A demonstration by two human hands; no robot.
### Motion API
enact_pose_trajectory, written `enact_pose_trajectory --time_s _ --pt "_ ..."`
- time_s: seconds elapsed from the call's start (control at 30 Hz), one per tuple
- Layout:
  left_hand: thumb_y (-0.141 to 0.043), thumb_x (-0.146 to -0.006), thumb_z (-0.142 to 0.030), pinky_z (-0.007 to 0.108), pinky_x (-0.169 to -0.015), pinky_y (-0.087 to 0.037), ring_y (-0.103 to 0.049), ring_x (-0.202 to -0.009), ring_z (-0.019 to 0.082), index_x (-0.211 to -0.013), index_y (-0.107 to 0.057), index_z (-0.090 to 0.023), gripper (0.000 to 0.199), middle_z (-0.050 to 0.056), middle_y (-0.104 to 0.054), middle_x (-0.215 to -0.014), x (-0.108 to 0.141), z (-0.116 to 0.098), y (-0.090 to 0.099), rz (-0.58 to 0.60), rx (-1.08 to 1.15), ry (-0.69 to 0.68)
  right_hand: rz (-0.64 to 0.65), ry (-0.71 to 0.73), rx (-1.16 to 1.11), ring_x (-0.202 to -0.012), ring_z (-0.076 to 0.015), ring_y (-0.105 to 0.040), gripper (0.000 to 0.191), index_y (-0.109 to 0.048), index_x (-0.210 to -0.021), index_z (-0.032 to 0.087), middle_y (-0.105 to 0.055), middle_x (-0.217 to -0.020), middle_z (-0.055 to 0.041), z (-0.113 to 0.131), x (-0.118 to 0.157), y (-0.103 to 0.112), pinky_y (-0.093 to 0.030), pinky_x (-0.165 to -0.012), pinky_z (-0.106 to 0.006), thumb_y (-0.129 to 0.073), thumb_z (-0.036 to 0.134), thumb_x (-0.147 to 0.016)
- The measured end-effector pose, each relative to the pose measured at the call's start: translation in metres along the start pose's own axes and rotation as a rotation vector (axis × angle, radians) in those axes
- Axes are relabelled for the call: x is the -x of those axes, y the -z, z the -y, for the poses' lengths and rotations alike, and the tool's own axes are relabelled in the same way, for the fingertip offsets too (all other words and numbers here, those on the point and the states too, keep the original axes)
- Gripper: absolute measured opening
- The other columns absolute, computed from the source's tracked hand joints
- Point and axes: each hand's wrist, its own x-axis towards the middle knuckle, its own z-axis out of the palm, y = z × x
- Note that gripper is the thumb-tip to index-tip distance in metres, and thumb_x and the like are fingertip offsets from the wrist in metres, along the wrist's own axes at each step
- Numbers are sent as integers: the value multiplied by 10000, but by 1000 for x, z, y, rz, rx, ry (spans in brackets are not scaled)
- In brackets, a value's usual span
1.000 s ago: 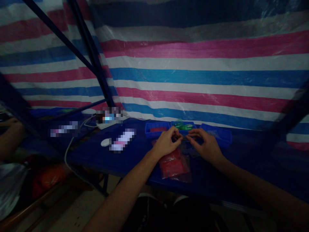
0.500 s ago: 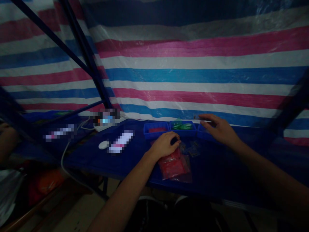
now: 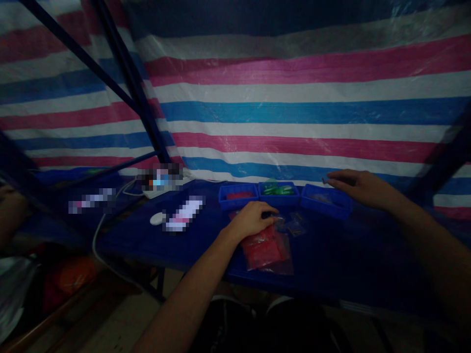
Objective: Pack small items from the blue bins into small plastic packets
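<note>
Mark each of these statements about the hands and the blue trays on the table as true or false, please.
1. The right hand is above the rightmost blue tray. True.
2. The left hand rests inside the middle tray. False: it rests on the table, at the top of a red bag.
3. Three blue trays stand in a row. True.
4. Green things lie in the left tray. False: they are in the middle tray; the left tray holds red things.
5. The two hands touch each other. False: they are apart.
</note>
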Motion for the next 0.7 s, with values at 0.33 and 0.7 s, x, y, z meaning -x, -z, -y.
enact_pose_trajectory --time_s 0.33,0.7 --pt "-704 -875 -179 346 -956 -527 -686 -1002 199 -999 -753 -189 133 55 -744 -1051 -1 -1 3 -193 2 -16 -140 242 273 -1209 -362 -657 436 -691 -1263 204 -686 -1332 -139 9 4 -18 -511 -1057 -556 -528 487 -973" --pt "-640 -889 -102 280 -800 -545 -677 -864 151 -1290 -573 -181 415 39 -703 -991 -2 -3 4 -352 154 13 -124 324 353 -1214 -345 -650 401 -663 -1293 168 -672 -1339 -154 11 8 -30 -515 -1050 -543 -452 325 -991"
